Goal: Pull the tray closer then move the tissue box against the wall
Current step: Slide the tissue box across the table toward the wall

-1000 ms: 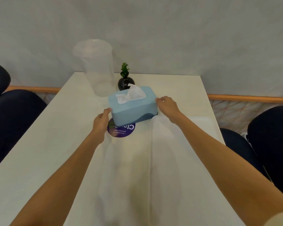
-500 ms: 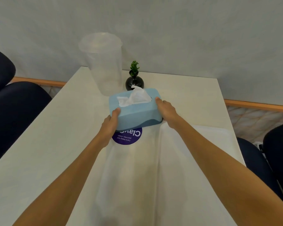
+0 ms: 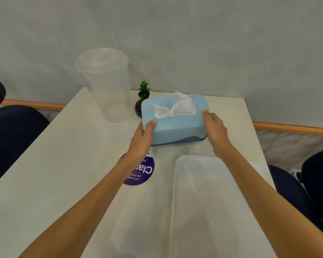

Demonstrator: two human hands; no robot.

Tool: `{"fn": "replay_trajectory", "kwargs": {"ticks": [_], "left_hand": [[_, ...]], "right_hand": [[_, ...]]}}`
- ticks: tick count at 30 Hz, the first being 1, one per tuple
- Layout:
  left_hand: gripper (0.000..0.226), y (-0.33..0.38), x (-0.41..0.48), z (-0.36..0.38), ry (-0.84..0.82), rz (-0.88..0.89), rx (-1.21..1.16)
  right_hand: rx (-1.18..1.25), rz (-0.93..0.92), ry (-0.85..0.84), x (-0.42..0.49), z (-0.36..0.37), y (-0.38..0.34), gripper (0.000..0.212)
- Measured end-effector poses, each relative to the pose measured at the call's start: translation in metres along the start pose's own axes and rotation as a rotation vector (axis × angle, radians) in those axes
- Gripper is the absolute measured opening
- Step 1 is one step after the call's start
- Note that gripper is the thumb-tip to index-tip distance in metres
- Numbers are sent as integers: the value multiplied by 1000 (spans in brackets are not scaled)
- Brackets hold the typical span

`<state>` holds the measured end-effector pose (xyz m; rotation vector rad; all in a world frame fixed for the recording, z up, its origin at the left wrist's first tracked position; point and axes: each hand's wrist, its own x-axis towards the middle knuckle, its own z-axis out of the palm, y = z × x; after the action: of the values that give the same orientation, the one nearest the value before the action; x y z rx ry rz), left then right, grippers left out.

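A light blue tissue box (image 3: 177, 125) with a white tissue sticking out of its top sits on the white table (image 3: 54, 164), near the far edge by the grey wall (image 3: 194, 43). My left hand (image 3: 143, 136) grips its left end and my right hand (image 3: 215, 130) grips its right end. A white tray (image 3: 209, 202) lies on the table in front of the box, under my right forearm.
A tall clear plastic container (image 3: 106, 84) stands at the far left of the table. A small black vase with a green plant (image 3: 141, 101) sits just left of the box. A round purple sticker (image 3: 140, 172) lies under my left wrist. Dark chairs flank the table.
Both hands have pushed the tissue box away from me and to the right, toward the wall. It has cleared the purple sticker and the tray's far edge.
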<state>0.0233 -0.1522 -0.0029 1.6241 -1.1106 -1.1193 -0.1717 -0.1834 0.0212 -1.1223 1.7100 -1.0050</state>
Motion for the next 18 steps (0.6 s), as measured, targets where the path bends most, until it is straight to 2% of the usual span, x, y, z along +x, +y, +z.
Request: {"fn": "replay_trajectory", "kwargs": {"ticks": [6, 18], "left_hand": [[57, 13, 34, 64, -154, 5, 34], [67, 28, 105, 134, -277, -5, 116]], "right_hand": [[-5, 76, 105, 35, -45, 19, 50], [106, 131, 261, 106, -76, 42, 48]]}}
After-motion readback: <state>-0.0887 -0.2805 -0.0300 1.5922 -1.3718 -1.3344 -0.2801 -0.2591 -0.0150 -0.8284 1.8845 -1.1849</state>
